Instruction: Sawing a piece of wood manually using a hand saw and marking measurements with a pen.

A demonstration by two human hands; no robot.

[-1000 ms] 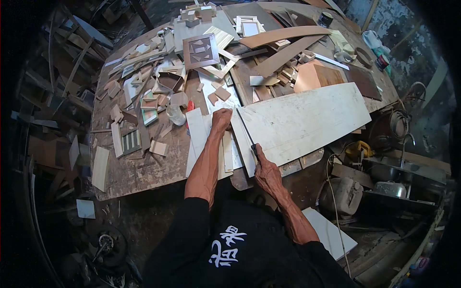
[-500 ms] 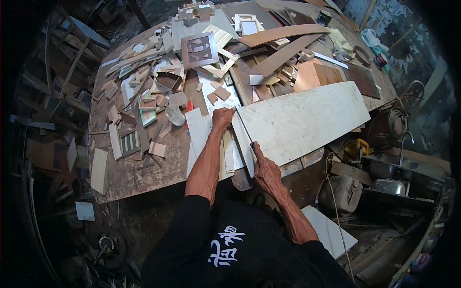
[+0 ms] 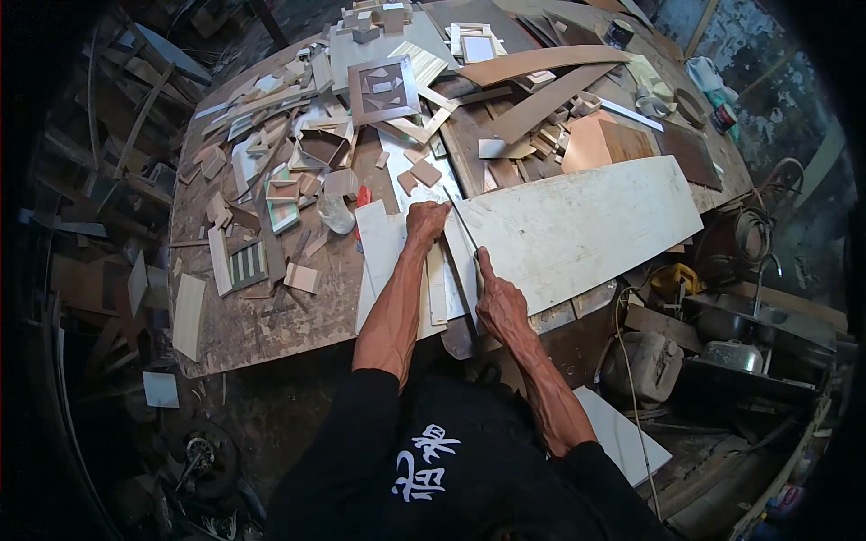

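"Count and grip?"
"Two hands. My right hand (image 3: 502, 302) grasps one thin-bladed tool (image 3: 464, 224); my left hand (image 3: 427, 224) is clenched, on what I cannot tell."
"Location of work?"
"One large white board (image 3: 582, 216), under the tool, on the workbench (image 3: 253, 329); two long brown strips (image 3: 546, 61) beyond."

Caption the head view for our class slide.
Right hand holds a slim tool across a pale board, left hand beside its left end, above a cluttered workbench.

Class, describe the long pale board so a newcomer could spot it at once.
Find the worktable, then the person's right hand at its near edge. From there, the long pale board stretches rightward, far bigger than the loose wood scraps beyond.
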